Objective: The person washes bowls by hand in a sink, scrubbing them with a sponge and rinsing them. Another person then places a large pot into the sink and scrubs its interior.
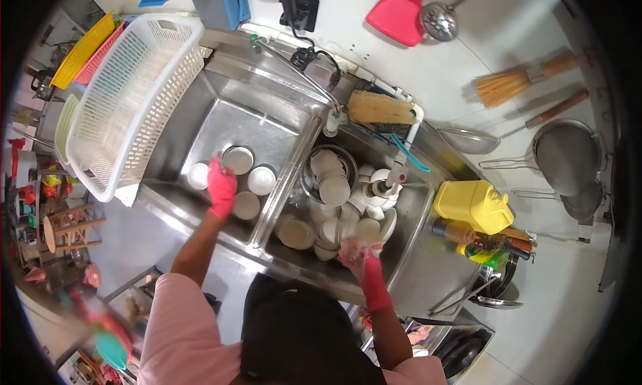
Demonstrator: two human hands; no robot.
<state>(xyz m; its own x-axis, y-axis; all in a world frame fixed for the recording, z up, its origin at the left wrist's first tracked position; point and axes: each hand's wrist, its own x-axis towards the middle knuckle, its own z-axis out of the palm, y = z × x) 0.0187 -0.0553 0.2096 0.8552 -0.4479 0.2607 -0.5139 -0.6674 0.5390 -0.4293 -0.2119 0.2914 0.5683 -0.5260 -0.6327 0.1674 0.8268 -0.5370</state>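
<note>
My left hand (222, 189), in a pink-red rubber glove, is in the left sink basin (251, 127). Its closed fingers meet the rim of a small white bowl (239, 159). Around it stand another white bowl (261, 180), a pale bowl (246, 205) and a partly covered white bowl (198, 175). In the right basin, my gloved right hand (364, 261) is closed around a pale, sudsy cloth (376, 246), whose exact kind is hard to make out. Just beyond it lie piled white bowls (329, 230) and a metal bowl (306, 184) with dishes inside.
A white slotted basket (137, 97) borders the sink on the left. The faucet (332, 121) rises behind the divider, near a tan brush (381, 109). A yellow jug (471, 206) and bottles (458, 231) stand on the right ledge. Utensils hang on the wall.
</note>
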